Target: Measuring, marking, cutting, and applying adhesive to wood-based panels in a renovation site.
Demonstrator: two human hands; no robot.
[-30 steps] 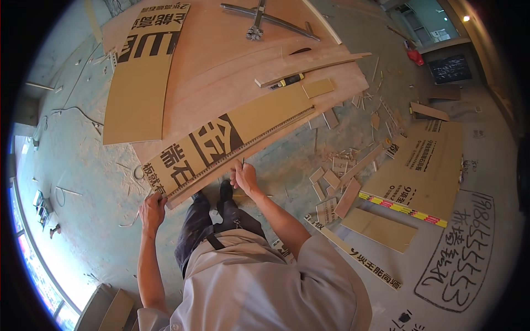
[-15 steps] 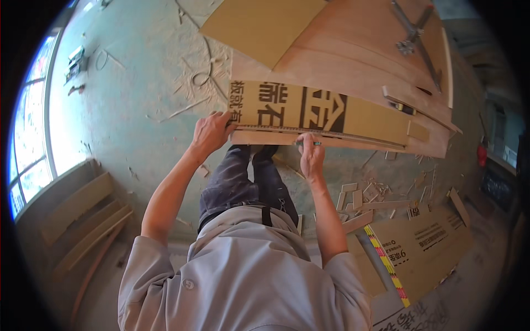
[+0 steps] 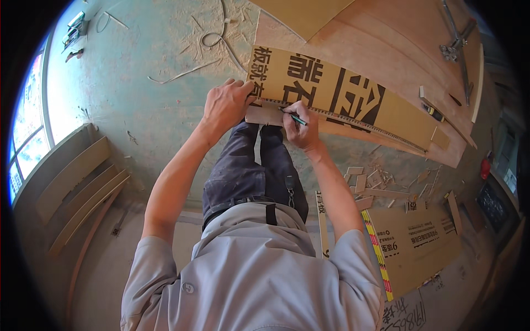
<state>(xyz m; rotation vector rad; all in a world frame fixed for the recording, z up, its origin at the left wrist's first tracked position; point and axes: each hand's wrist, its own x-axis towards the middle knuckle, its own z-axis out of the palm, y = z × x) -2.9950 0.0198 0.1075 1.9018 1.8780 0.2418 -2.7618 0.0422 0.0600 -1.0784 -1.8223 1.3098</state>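
A tan board strip point(image 3: 322, 62) with large black printing lies along the near edge of a wooden worktop point(image 3: 375, 44). Along the strip's near side runs a long thin metal ruler point(image 3: 375, 129). At the ruler's left end, my left hand point(image 3: 227, 105) has its fingers curled down over the ruler and the board's edge; the thumb is mostly hidden. My right hand point(image 3: 303, 127) pinches a dark green pencil point(image 3: 298, 119), its tip close to the ruler's near edge, a short way right of my left hand.
A second tan board point(image 3: 303, 14) lies on the worktop's far side. A metal clamp-like tool point(image 3: 455, 47) and a small yellow-black level point(image 3: 433, 112) rest to the right. Wood offcuts point(image 3: 375, 179) and printed board point(image 3: 419, 243) lie on the floor at right; curved boards point(image 3: 72, 171) stand at left.
My right hand has come left along the ruler toward my left hand, and the pencil now shows clearly. My left hand stays at the ruler's left end. The view has shifted.
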